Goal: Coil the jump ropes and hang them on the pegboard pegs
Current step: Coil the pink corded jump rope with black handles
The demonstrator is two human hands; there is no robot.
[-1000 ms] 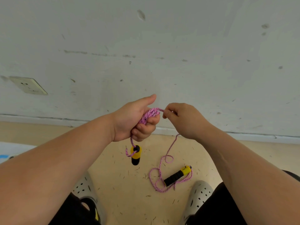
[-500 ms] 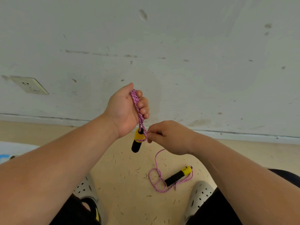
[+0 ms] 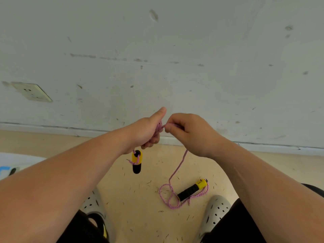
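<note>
A pink braided jump rope (image 3: 178,168) has two yellow-and-black handles. My left hand (image 3: 149,131) grips a bundle of coiled rope turns, thumb pointing up, and one handle (image 3: 136,161) dangles just below it. My right hand (image 3: 190,133) pinches the rope right beside the left hand's coil. From the right hand the rope drops to the floor, where loose loops lie around the second handle (image 3: 192,190). No pegboard or pegs are in view.
A scuffed white wall (image 3: 175,67) with a baseboard stands close in front, with a wall socket (image 3: 32,92) at the left. The beige floor (image 3: 140,199) is strewn with small debris. My two perforated grey shoes (image 3: 214,212) flank the fallen rope.
My right hand rose from below the dangling handle to the top of the left hand's coil, carrying rope with it. My left hand dropped slightly, and the floor loops shrank.
</note>
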